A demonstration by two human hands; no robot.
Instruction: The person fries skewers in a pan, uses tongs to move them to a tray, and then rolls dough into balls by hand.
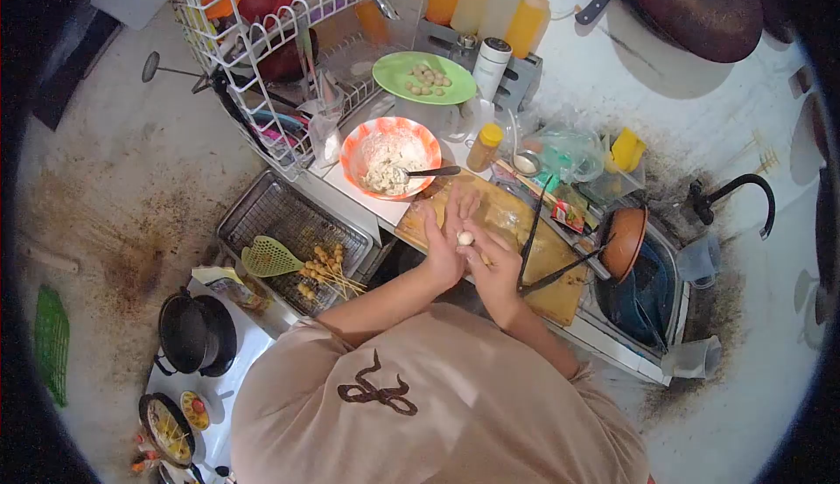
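Above the wooden board, my left hand [447,241] is held palm up with its fingers stretched out. A small pale dough ball [465,238] sits between the two hands, at the fingertips of my right hand [495,267], which are closed around it beside the left palm. Just beyond the hands stands an orange and white bowl [350,167] of pale sticky dough [389,169], with a dark-handled spoon [433,171] resting in it. Farther back, a green plate [389,73] carries several small dough balls [427,79].
The floury cutting board [551,283] lies under the hands, with dark tongs [534,248] on it. To the left are a wire-rack tray [254,213], skewered balls [325,270] and a green slotted ladle [271,257]. A yellow-capped jar [484,147] and sink [674,326] are to the right.
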